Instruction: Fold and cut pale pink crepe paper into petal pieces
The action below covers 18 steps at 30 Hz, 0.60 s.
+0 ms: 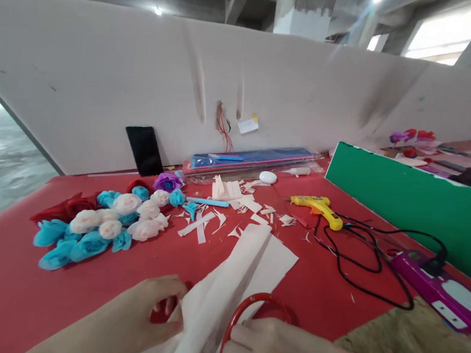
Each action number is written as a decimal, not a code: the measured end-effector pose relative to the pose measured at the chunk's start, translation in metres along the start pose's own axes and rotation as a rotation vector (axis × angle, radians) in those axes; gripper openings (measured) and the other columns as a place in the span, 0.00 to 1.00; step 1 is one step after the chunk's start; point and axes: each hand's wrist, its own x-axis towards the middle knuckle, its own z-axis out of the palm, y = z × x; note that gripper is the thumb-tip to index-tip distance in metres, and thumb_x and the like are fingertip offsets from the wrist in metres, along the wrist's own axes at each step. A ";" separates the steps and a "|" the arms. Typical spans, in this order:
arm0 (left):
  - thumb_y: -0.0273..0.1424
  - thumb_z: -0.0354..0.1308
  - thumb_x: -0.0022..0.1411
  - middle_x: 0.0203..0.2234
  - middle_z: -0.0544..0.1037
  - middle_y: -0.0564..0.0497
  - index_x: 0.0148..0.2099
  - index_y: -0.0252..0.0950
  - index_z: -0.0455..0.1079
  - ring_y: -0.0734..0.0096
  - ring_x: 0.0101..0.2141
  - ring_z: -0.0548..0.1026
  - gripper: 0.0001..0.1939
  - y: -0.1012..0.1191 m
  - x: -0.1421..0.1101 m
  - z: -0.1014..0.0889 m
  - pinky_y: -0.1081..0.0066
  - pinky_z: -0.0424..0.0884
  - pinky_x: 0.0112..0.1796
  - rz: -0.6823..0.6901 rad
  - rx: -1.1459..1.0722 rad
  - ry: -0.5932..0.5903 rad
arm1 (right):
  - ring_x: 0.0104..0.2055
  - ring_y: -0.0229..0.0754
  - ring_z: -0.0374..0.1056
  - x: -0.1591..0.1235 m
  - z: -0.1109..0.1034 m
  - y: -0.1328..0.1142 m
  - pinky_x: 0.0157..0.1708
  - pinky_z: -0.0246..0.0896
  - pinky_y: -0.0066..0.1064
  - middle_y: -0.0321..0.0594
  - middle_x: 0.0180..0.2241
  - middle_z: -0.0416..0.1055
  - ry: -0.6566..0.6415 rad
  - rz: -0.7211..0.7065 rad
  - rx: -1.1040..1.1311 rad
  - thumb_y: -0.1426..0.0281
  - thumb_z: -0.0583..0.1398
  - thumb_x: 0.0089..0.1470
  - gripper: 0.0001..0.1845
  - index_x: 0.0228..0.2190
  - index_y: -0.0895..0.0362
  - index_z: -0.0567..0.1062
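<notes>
In front of me lies a long folded sheet of pale pink crepe paper (225,286), a flat part of it spreading out to the right. My left hand (160,308) pinches the sheet's left edge between thumb and fingers. My right hand (269,346) is wrapped round the red-handled scissors (235,322), against the paper's right side; their blades are hidden. Beyond the sheet are loose paper scraps (202,226). Left of them sits a cluster of paper flowers in white (126,205), blue (89,247), red (78,204) and purple (168,181).
A yellow glue gun (318,206) lies right of the scraps, its black cord (372,251) running to a purple power strip (436,290). A green board (408,201) stands behind. A black tablet-like panel (144,150) leans on the white partition (115,81), near plastic-wrapped sheets (257,159).
</notes>
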 end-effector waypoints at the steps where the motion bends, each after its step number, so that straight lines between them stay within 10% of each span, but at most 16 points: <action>1: 0.33 0.50 0.51 0.23 0.73 0.54 0.27 0.37 0.68 0.69 0.27 0.70 0.08 0.005 0.001 -0.003 0.72 0.64 0.29 0.005 -0.022 -0.033 | 0.26 0.38 0.57 0.000 -0.001 0.000 0.25 0.55 0.29 0.34 0.26 0.66 0.001 0.000 -0.002 0.74 0.53 0.59 0.06 0.35 0.62 0.70; 10: 0.42 0.53 0.53 0.22 0.71 0.54 0.32 0.37 0.73 0.69 0.25 0.69 0.15 0.029 0.037 -0.022 0.75 0.63 0.24 -0.105 -0.306 -0.292 | 0.28 0.39 0.59 0.001 -0.009 0.000 0.28 0.57 0.30 0.35 0.29 0.68 -0.058 0.002 0.031 0.75 0.53 0.58 0.08 0.39 0.64 0.70; 18: 0.58 0.48 0.53 0.31 0.77 0.48 0.35 0.36 0.73 0.61 0.32 0.73 0.30 0.049 0.067 -0.015 0.71 0.65 0.27 -0.158 -0.218 -0.113 | 0.31 0.39 0.61 -0.005 -0.001 0.002 0.32 0.56 0.30 0.35 0.30 0.67 -0.036 0.022 0.040 0.75 0.51 0.61 0.08 0.38 0.62 0.69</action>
